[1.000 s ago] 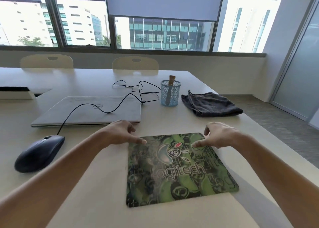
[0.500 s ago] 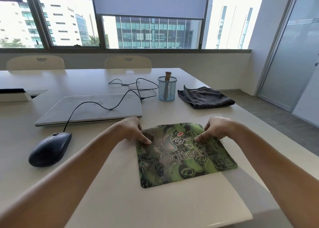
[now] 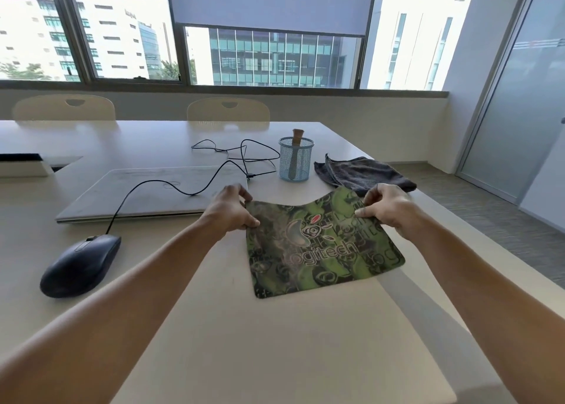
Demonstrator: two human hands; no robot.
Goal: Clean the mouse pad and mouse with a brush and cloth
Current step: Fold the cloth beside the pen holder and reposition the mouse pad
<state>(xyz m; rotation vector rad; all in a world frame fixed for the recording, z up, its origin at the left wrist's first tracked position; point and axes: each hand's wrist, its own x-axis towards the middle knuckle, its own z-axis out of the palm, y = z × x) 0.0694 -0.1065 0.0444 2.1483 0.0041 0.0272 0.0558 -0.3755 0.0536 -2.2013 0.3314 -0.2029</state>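
- Head view: my left hand (image 3: pixel 230 209) pinches the far left corner of the green mouse pad (image 3: pixel 321 250), thumb on top and fingers curled behind it.
- My right hand (image 3: pixel 386 209) pinches the far right corner the same way.
- The pad's far edge is raised and sags between my hands. Its near edge rests on the table (image 3: pixel 244 342) in front of me.
- The dark mouse (image 3: pixel 81 264) sits well to the left, its cable running over the closed laptop (image 3: pixel 146 195).
- The brush (image 3: pixel 298 135) stands in the blue mesh cup (image 3: pixel 286 162). The grey cloth (image 3: pixel 367 172) lies just right of the cup, behind the pad.
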